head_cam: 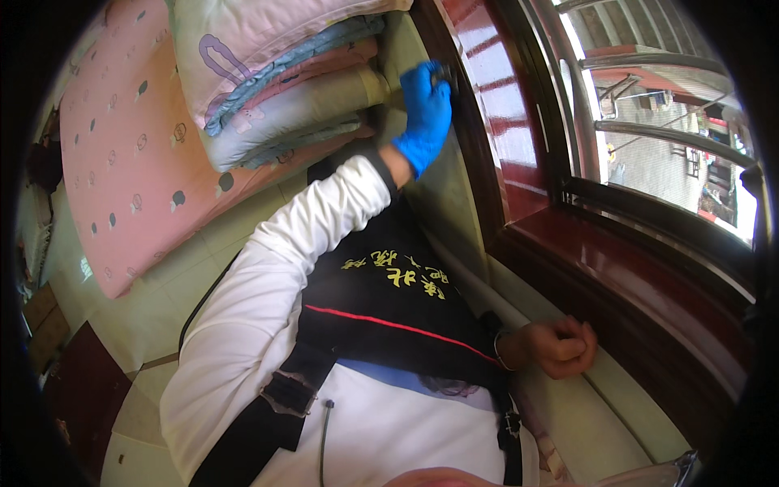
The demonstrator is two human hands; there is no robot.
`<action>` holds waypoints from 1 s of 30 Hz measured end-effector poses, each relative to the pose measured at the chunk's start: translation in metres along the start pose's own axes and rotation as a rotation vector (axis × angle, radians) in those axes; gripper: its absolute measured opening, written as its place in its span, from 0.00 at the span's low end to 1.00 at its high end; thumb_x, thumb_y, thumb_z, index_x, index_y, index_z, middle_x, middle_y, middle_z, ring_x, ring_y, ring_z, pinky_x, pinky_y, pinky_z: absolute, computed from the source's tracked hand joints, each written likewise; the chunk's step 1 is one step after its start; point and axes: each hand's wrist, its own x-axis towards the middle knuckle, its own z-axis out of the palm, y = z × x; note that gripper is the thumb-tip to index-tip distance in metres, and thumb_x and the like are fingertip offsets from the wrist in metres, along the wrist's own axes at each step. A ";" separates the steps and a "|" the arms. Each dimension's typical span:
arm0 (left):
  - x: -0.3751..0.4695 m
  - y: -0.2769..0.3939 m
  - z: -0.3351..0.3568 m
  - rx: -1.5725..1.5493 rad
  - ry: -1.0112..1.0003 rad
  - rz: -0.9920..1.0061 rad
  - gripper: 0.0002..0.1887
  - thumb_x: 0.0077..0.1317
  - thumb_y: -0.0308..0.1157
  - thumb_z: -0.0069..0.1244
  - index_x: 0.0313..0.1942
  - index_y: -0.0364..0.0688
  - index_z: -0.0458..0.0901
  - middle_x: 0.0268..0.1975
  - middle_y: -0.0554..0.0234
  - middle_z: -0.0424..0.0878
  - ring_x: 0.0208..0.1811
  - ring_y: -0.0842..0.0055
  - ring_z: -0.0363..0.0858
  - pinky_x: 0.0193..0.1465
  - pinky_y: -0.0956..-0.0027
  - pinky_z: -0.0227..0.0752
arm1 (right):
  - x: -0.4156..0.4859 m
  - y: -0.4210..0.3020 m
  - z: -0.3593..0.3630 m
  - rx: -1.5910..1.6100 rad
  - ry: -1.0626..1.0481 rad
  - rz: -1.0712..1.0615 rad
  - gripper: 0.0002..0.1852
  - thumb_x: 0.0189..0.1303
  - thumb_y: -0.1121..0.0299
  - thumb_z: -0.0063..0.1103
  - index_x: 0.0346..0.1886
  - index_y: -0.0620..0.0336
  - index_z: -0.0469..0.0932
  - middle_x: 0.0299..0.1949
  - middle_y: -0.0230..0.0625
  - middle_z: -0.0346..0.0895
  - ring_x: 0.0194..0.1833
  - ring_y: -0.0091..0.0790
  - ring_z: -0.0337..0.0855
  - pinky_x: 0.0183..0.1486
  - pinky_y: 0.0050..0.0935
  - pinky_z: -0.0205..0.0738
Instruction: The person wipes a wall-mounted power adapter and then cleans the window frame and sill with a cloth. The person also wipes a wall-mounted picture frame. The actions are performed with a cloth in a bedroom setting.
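Observation:
My left hand (426, 115), in a blue glove, reaches out beside the wall with its fingers closed around a small dark object (444, 75). That object is at the edge of the dark red wooden window frame (465, 112); what it is cannot be told. Bare and loosely curled, my right hand (561, 350) hangs near the lower part of the wooden frame, and nothing shows in its fingers. A black apron (389, 329) with yellow writing and a red stripe covers my front.
Folded quilts and a pillow (274, 36) are stacked on a bed with a pink patterned sheet (128, 158) at the left. Metal window bars (669, 137) stand beyond the frame at the right. A dark red panel (85, 402) lies at the lower left, by the tiled floor (164, 292).

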 end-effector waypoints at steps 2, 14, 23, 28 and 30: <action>-0.046 0.015 -0.019 0.013 -0.185 -0.072 0.13 0.57 0.22 0.49 0.44 0.37 0.78 0.44 0.45 0.76 0.46 0.50 0.73 0.51 0.52 0.68 | -0.002 0.000 0.003 0.023 -0.005 -0.013 0.17 0.73 0.67 0.40 0.34 0.69 0.75 0.18 0.34 0.72 0.13 0.22 0.65 0.13 0.18 0.58; -0.127 0.034 -0.063 -0.171 -1.123 -0.756 0.13 0.67 0.32 0.52 0.49 0.36 0.81 0.45 0.56 0.84 0.46 0.69 0.81 0.54 0.65 0.75 | -0.005 0.001 0.006 0.074 0.065 0.045 0.15 0.71 0.71 0.40 0.34 0.72 0.76 0.18 0.36 0.72 0.12 0.23 0.66 0.12 0.18 0.60; 0.066 -0.003 -0.040 -1.055 -0.039 -0.839 0.16 0.72 0.48 0.50 0.47 0.47 0.81 0.45 0.62 0.84 0.44 0.66 0.83 0.54 0.58 0.78 | -0.005 0.002 0.007 0.118 0.105 0.097 0.15 0.69 0.71 0.43 0.31 0.69 0.79 0.15 0.34 0.74 0.12 0.21 0.63 0.13 0.18 0.56; 0.074 0.022 -0.029 -0.684 -0.054 -1.060 0.17 0.64 0.29 0.51 0.54 0.48 0.77 0.45 0.57 0.81 0.46 0.64 0.80 0.53 0.58 0.77 | -0.007 0.006 0.008 0.059 0.124 0.042 0.14 0.69 0.72 0.42 0.32 0.71 0.77 0.15 0.33 0.71 0.12 0.22 0.64 0.14 0.19 0.59; 0.049 0.036 -0.026 -0.495 -0.197 -0.719 0.25 0.64 0.27 0.50 0.63 0.41 0.71 0.45 0.58 0.76 0.45 0.69 0.75 0.50 0.62 0.73 | -0.009 0.007 0.006 0.055 0.114 0.050 0.14 0.70 0.72 0.41 0.33 0.71 0.76 0.15 0.33 0.70 0.13 0.23 0.66 0.14 0.20 0.60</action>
